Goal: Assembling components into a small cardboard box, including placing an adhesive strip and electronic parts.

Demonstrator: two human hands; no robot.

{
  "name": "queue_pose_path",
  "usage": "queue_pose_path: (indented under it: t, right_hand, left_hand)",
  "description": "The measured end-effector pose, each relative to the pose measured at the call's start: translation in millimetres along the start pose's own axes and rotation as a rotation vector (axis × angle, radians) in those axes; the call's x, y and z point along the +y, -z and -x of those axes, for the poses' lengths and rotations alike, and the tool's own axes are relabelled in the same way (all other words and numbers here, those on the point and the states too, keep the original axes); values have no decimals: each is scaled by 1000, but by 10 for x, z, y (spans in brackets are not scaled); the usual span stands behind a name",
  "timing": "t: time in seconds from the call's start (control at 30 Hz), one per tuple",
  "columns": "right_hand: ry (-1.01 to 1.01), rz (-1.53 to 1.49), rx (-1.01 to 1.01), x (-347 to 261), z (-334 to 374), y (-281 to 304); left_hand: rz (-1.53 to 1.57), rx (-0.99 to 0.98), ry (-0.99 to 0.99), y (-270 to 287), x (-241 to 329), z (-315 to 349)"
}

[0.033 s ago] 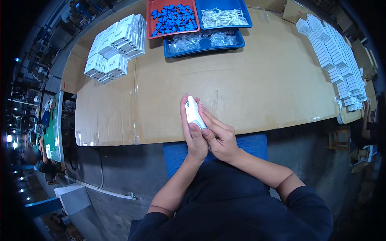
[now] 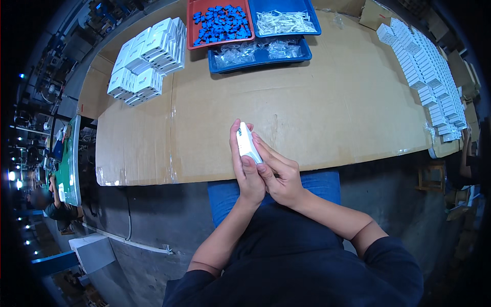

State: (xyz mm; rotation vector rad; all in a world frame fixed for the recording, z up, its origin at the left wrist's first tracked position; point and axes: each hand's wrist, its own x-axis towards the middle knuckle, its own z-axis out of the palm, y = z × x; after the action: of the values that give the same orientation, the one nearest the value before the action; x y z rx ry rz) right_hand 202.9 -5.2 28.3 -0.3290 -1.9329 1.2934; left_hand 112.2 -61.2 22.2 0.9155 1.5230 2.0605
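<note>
Between my two hands, just above the table's near edge, is a small white box [image 2: 246,141] with dark print on its face. It is held tilted, its long side running away from me. My left hand [image 2: 247,176] wraps its left side, thumb at the near end and fingers along the far side. From the right, my right hand [image 2: 280,173] presses against the box with its fingers and thumb closed on it. Its underside and right face are mostly hidden by the hands.
Stacked white boxes [image 2: 137,59] stand at the back left. A red tray [image 2: 190,30] holds blue pieces; one blue tray [image 2: 316,25] holds white sticks, another [image 2: 225,69] clear plastic pieces. Many small white boxes [image 2: 429,77] line the right. Cardboard covers the table [image 2: 317,117]. Other people work at both sides.
</note>
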Motion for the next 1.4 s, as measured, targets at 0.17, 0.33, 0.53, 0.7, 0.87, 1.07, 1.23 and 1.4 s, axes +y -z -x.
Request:
queue_pose_path:
  t: [0.17,0.33,0.53,0.7,0.87,1.07,1.23,1.4]
  right_hand:
    - [-19,-24,38,-55,11,-9]
    - [29,0,48,-17,47,-17]
    - [19,-8,64,-22,79,-29]
    - [5,-13,73,-24,102,-48]
    - [-135,-476,59,62,65,-93]
    - [-557,-641,-40,24,-128,193]
    - [-797,-705,-35,-33,-138,181]
    - [-773,-684,54,50,-67,73]
  left_hand:
    - [6,13,-14,-49,22,4]
    - [24,8,-24,-78,31,33]
    - [62,1,-25,-88,25,66]
    - [84,-15,-39,-30,-55,67]
    - [52,11,-6,-3,-22,45]
    - [-256,-130,-149,200,-227,3]
    - [-292,-107,-180,200,-230,-4]
    - [-440,-75,-39,125,-88,-50]
